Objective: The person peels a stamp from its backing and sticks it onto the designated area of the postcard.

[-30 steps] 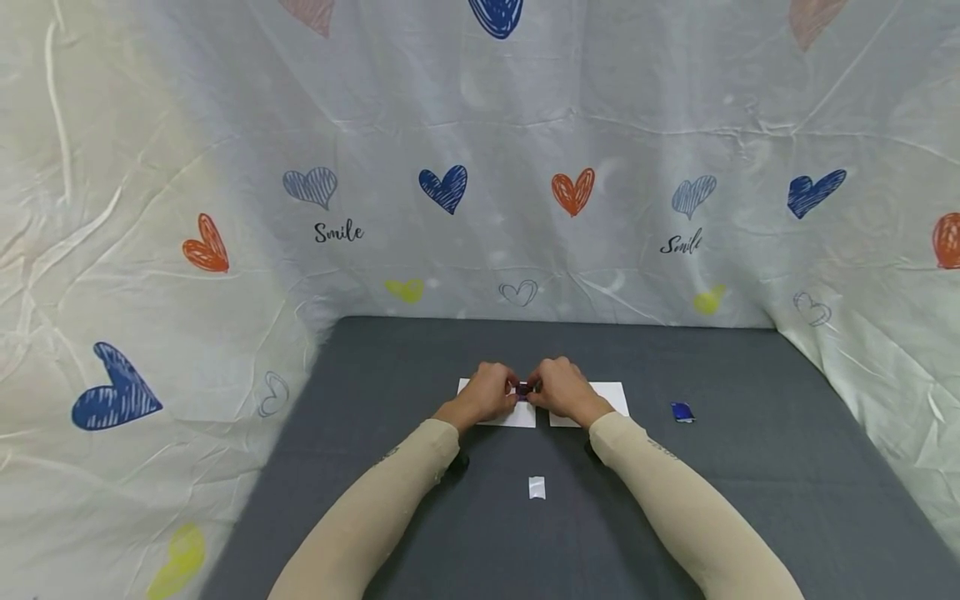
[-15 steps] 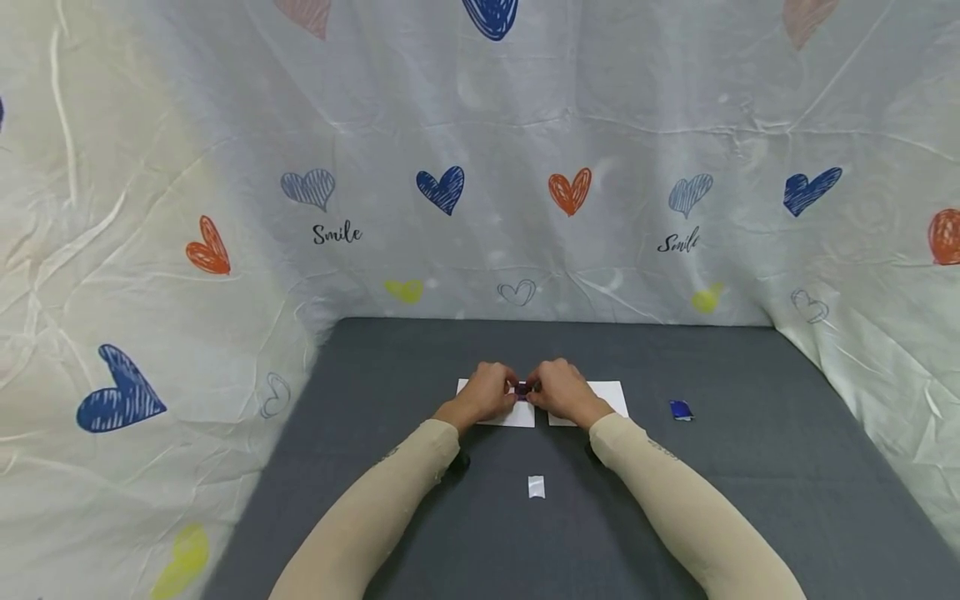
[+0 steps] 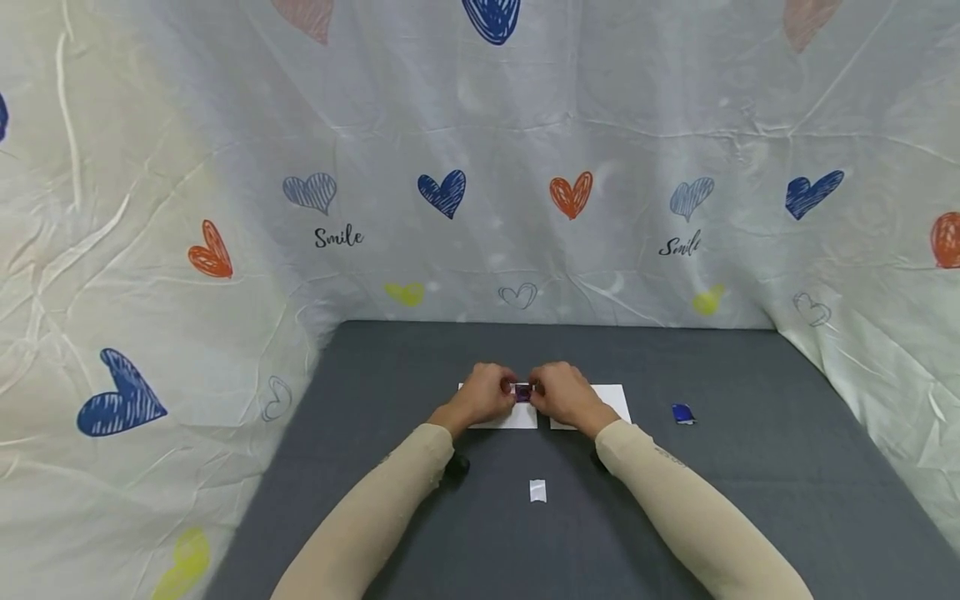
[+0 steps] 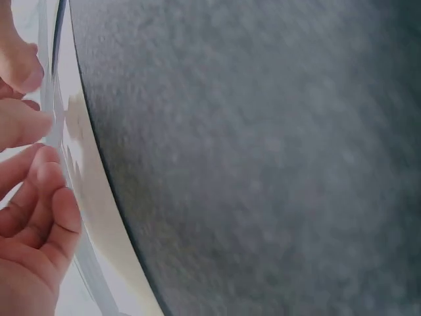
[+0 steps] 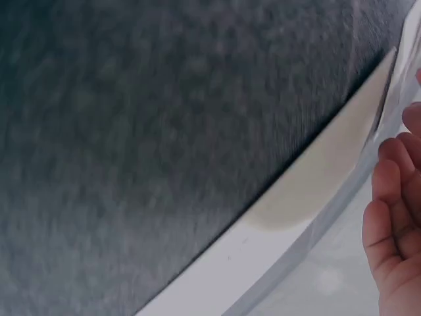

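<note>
While both arms reach forward in pale sleeves point(image 3: 393, 500), we see the left hand point(image 3: 482, 395) and the right hand point(image 3: 564, 395) brought close together near the middle of the grey surface point(image 3: 420, 550). Between their fingertips we find a small purple piece point(image 3: 522, 393), its left edge at the left fingers and its right edge at the right fingers. We read both sets of fingers as grasping it, each pinching one side, with the middle of the piece showing in the gap. From the head view it sits over the right part of the left white card point(image 3: 517, 420); whether it touches that card we cannot tell. The right white card point(image 3: 613, 400) lies just beside, with a narrow strip of grey between the two, and the right hand covers part of it.

In both wrist views we make out curled fingers at the edge of the picture, but the purple piece is out of sight there. Well apart to the right we notice a small blue piece point(image 3: 683, 414), and nearer the person, between the forearms, a small whitish piece point(image 3: 537, 491). Behind the surface we see a pale curtain point(image 3: 510, 100) printed with hearts and the word "Smile".
</note>
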`<state>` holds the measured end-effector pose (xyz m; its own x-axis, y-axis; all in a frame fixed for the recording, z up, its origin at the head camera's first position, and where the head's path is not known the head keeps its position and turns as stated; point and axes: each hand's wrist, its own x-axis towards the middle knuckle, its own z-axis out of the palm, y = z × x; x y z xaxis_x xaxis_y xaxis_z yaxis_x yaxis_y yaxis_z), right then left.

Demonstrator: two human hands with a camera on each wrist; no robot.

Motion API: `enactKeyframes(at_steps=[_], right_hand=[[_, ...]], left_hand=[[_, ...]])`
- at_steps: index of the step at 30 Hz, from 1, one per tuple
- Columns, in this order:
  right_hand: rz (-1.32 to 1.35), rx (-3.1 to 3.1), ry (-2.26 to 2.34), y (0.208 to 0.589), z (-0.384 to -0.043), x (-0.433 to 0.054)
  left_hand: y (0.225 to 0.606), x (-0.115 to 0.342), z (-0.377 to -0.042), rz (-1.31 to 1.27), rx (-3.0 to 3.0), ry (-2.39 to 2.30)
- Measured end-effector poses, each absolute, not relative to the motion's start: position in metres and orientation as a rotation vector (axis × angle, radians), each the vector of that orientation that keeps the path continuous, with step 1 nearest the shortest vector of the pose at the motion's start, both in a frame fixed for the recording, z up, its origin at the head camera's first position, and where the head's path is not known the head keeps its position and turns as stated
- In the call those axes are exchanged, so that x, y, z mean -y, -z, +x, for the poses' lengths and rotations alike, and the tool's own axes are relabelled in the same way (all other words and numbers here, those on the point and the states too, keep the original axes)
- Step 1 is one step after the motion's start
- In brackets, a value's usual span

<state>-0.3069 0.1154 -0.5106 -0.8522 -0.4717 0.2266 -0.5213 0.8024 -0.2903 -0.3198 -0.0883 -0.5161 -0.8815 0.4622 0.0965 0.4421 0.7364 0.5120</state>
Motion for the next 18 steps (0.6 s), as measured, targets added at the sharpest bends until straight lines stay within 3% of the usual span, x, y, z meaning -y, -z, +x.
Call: enactKeyframes(at_steps=[18], right_hand=[[0.681,2.864,-0.544,0.483,-0.304,-0.152]], left_hand=[[0.496,0.104,-0.317,0.706,-2.953,-0.914]])
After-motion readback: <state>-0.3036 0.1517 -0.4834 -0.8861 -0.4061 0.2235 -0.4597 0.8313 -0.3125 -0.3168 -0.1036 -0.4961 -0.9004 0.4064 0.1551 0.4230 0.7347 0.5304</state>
